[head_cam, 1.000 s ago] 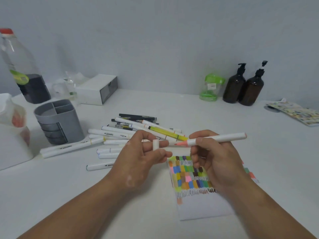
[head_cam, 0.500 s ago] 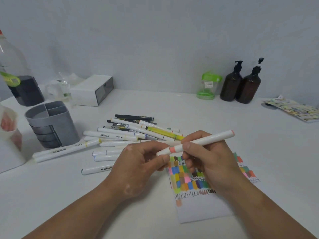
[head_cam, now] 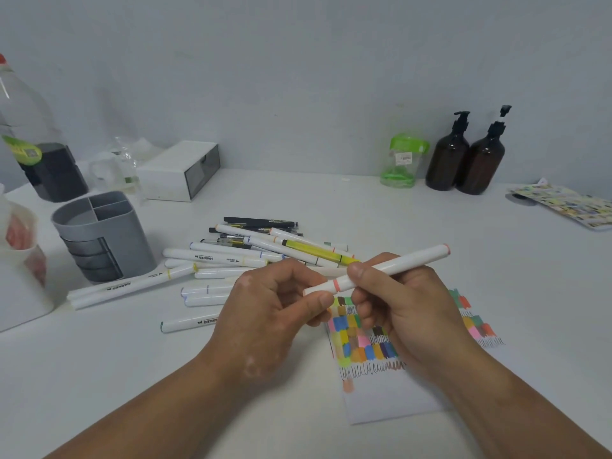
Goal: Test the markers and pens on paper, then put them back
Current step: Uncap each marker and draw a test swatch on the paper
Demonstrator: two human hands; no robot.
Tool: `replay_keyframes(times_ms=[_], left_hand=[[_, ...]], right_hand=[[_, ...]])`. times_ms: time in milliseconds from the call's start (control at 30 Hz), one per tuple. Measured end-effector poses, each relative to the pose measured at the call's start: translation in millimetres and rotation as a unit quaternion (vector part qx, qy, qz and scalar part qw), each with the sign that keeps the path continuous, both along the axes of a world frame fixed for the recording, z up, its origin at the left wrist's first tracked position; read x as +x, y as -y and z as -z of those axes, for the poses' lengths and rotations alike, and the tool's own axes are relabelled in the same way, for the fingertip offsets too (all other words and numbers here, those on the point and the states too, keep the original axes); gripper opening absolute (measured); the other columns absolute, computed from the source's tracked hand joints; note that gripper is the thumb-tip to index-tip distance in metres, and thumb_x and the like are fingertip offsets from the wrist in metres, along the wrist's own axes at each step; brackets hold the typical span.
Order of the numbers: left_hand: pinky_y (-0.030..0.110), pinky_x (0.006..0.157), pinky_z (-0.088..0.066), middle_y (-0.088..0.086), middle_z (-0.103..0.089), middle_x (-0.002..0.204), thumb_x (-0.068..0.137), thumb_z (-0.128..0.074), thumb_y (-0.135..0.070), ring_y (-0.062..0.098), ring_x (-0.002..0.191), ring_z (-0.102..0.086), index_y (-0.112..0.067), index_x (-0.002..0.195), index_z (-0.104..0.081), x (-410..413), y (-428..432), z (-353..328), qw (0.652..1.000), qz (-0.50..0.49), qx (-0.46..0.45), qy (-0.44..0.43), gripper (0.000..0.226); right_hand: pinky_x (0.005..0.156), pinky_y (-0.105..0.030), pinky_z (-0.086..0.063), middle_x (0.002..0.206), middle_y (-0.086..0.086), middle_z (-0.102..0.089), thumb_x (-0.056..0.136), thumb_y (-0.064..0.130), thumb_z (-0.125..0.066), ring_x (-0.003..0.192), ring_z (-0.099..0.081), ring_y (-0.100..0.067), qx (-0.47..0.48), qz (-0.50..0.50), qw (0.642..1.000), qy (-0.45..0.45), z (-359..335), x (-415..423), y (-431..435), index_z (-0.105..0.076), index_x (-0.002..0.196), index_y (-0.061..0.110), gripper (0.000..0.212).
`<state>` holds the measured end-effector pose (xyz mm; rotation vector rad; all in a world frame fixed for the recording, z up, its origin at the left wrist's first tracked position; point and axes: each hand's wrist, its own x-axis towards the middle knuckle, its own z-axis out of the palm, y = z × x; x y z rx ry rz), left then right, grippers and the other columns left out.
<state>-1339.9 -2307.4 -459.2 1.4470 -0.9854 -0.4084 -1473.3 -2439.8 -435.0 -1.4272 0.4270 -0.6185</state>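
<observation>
Head-worn camera looks forward and down, close above the paper (head_cam: 390, 402).

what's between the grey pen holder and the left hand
A scatter of white markers lies between the grey pen holder and the left hand, in the head view.

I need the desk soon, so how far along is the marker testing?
Done: many colour swatches fill the paper. In hand: both the left hand and right hand grip a capped white marker with a coral band. Left: the pile of markers lies on the table, and no pen stands in the grey holder, so putting back looks hardly begun.
</observation>
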Motion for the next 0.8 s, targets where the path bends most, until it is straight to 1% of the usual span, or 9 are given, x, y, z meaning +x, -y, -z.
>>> replay_keyframes(times_ms=[133, 233, 333, 433, 533, 633, 667, 733, 800], left_hand=[[0.03, 0.067, -0.061, -0.003, -0.076, 0.079, 0.074, -0.08, -0.027, 0.02, 0.072, -0.075, -0.03, 0.09, -0.074, -3, 0, 0, 0.998, -0.042, -0.019, 0.042, 0.017], [0.031, 0.067, -0.06, -0.011, -0.076, 0.082, 0.072, -0.08, -0.033, 0.015, 0.073, -0.073, -0.034, 0.085, -0.075, -5, 1, 0, 0.992, -0.078, -0.035, 0.098, 0.013], [0.024, 0.064, -0.058, -0.017, -0.074, 0.081, 0.073, -0.078, -0.036, 0.013, 0.071, -0.072, -0.038, 0.086, -0.073, -5, 2, -3, 0.984, -0.094, -0.039, 0.148, 0.015], [0.007, 0.06, -0.048, -0.021, -0.072, 0.082, 0.075, -0.077, -0.035, 0.003, 0.072, -0.07, -0.034, 0.086, -0.073, -1, 4, -7, 0.978, -0.096, -0.023, 0.182, 0.012], [0.008, 0.06, -0.048, -0.018, -0.072, 0.078, 0.078, -0.079, -0.027, 0.004, 0.071, -0.07, -0.027, 0.087, -0.074, 10, 5, -6, 0.981, -0.108, -0.005, 0.16, 0.01], [0.006, 0.06, -0.047, -0.019, -0.071, 0.08, 0.079, -0.08, -0.025, 0.006, 0.072, -0.071, -0.034, 0.089, -0.074, 14, 2, -5, 0.977, -0.128, 0.006, 0.168, 0.015], [0.004, 0.061, -0.046, -0.021, -0.071, 0.082, 0.078, -0.079, -0.028, 0.004, 0.073, -0.071, -0.035, 0.089, -0.073, 12, 2, -5, 0.977, -0.126, 0.004, 0.173, 0.014], [0.002, 0.064, -0.047, -0.023, -0.07, 0.088, 0.078, -0.076, -0.031, 0.001, 0.077, -0.071, -0.036, 0.092, -0.073, 9, 4, -6, 0.974, -0.117, -0.001, 0.194, 0.015], [0.003, 0.068, -0.048, -0.025, -0.07, 0.093, 0.079, -0.081, -0.023, 0.001, 0.081, -0.07, -0.039, 0.103, -0.068, 8, 5, -5, 0.973, -0.111, 0.009, 0.203, 0.032]], right_hand=[[0.047, -0.022, -0.051, 0.062, -0.009, -0.066, 0.062, 0.046, -0.081, 0.049, -0.06, -0.014, 0.031, 0.007, 0.999, 0.005, 0, 2, -5, -0.077, 0.067, 0.016, 0.031], [0.045, -0.023, -0.05, 0.063, -0.01, -0.067, 0.06, 0.046, -0.082, 0.048, -0.059, -0.014, 0.057, 0.012, 0.998, 0.018, 3, 4, -7, -0.077, 0.066, 0.016, 0.032], [0.044, -0.023, -0.049, 0.062, -0.009, -0.065, 0.06, 0.049, -0.083, 0.047, -0.058, -0.014, 0.059, 0.019, 0.998, 0.012, 5, 6, -7, -0.077, 0.066, 0.016, 0.035], [0.046, -0.026, -0.048, 0.065, -0.006, -0.064, 0.059, 0.055, -0.082, 0.05, -0.056, -0.015, 0.051, 0.0, 0.998, -0.026, -1, 2, 1, -0.077, 0.07, 0.017, 0.04], [0.051, -0.025, -0.051, 0.076, -0.006, -0.069, 0.069, 0.042, -0.081, 0.058, -0.059, -0.014, 0.05, -0.013, 0.998, -0.024, -16, -12, 25, -0.081, 0.087, 0.015, 0.032], [0.057, -0.022, -0.054, 0.079, -0.007, -0.075, 0.084, 0.018, -0.079, 0.061, -0.065, -0.014, -0.107, -0.026, 0.989, -0.099, -26, -29, 43, -0.081, 0.088, 0.019, 0.004], [0.056, -0.019, -0.052, 0.076, -0.005, -0.075, 0.086, 0.017, -0.079, 0.059, -0.065, -0.012, -0.179, -0.035, 0.974, -0.132, -26, -31, 43, -0.08, 0.088, 0.024, 0.007], [0.052, -0.015, -0.047, 0.07, 0.006, -0.072, 0.088, 0.028, -0.076, 0.055, -0.06, -0.004, -0.305, -0.046, 0.93, -0.197, -20, -29, 40, -0.078, 0.093, 0.036, 0.009], [0.048, -0.015, -0.043, 0.067, 0.013, -0.069, 0.09, 0.037, -0.073, 0.052, -0.056, -0.001, -0.368, -0.058, 0.9, -0.225, -15, -27, 40, -0.078, 0.096, 0.041, 0.008]])
